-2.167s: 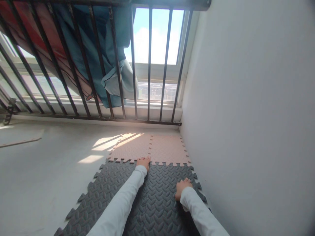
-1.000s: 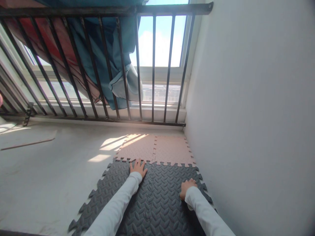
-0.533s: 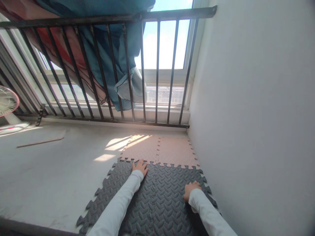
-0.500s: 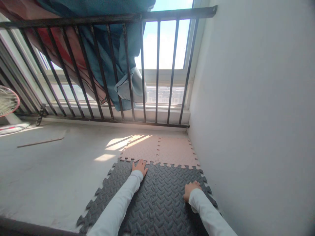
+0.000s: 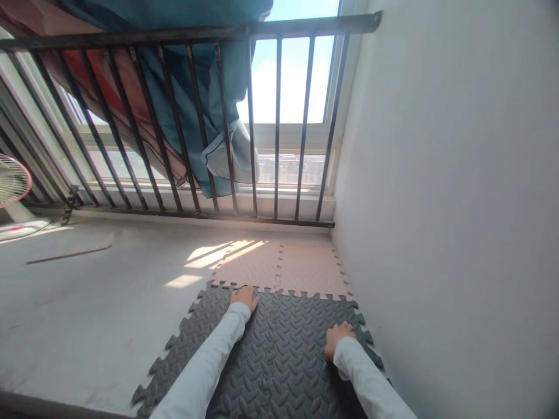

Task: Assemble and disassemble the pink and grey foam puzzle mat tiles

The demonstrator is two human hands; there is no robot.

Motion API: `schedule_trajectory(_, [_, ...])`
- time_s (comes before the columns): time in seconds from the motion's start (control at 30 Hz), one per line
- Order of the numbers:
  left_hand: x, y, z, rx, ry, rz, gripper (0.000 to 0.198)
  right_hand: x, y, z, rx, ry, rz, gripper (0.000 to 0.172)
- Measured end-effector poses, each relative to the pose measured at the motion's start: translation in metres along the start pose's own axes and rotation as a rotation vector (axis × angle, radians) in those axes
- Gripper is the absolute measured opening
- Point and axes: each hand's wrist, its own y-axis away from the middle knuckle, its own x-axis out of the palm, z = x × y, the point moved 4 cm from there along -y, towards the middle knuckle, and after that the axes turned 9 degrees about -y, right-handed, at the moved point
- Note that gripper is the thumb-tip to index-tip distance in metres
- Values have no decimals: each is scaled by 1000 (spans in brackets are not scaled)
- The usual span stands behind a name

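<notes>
Black foam mat tiles with a raised tread pattern lie on the floor beneath both arms. Beyond them, pink foam mat tiles reach toward the railing, their toothed edges meeting the black ones. My left hand rests palm down at the seam between black and pink, thumb apart from the fingers and nothing held. Its fingertips are partly hidden. On the right part of the black mat, my right hand is curled into a fist, knuckles forward, with nothing visible in it.
A white wall rises along the mat's right side. Across the front stands a dark metal railing, with blue and red bedding behind it. On the left are a fan and a thin stick on the grey floor.
My left hand has drawn slightly back and left, and its fingers are less spread. My right hand stays in a fist at nearly the same place. The view has shifted slightly.
</notes>
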Motion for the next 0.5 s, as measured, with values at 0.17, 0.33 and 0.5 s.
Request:
schedule_trajectory(0.17, [5, -2, 23, -105, -7, -50, 54, -2, 1, 1, -5, -4, 11, 53])
schedule_trajectory(0.33, [15, -3, 26, -107, 14, -13, 52, -1, -2, 1, -1, -16, 22, 51])
schedule_trajectory(0.5, [-4, -6, 40, -153, 45, -80, 42, -3, 0, 3, -9, 6, 32, 51])
